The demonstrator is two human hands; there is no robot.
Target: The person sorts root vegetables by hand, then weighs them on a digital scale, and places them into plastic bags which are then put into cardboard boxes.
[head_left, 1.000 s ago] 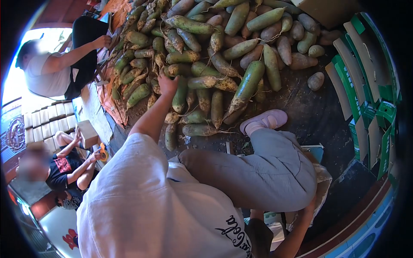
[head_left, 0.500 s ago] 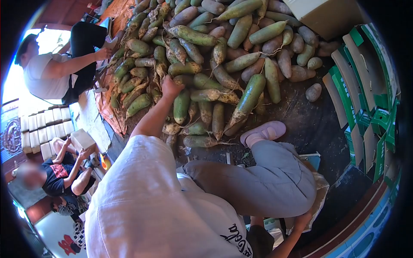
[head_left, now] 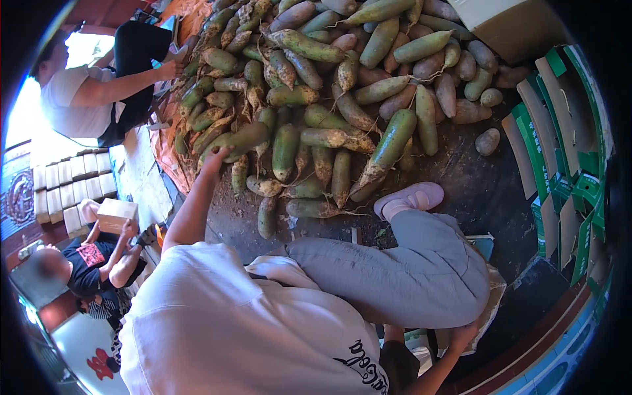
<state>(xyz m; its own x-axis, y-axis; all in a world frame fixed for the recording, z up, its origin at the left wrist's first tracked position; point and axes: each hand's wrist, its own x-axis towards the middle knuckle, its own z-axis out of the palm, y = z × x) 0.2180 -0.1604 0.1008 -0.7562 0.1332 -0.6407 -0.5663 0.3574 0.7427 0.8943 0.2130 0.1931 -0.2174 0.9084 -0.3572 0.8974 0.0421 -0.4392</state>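
My left hand (head_left: 214,160) is closed around one end of a green radish (head_left: 249,139), lifted over the left side of a large heap of green radishes (head_left: 286,153). Soil clings to many of them, and thin roots trail from their tips. Down at the lower right, beside my bent knee, my right hand (head_left: 466,334) rests by the edge of a pale open box or bag (head_left: 490,304). Its fingers are mostly hidden by the trouser leg.
A cardboard box (head_left: 520,29) stands at the upper right, above green-and-brown folded cartons (head_left: 550,155). At left one person (head_left: 85,99) sits by the heap; another person (head_left: 102,260) holds a carton (head_left: 117,215). Stacked pale boxes (head_left: 76,184) stand behind them.
My left hand has moved left and down out of the heap, now with a green radish in its grasp. The person at lower left has raised the carton slightly. My right hand stays put.
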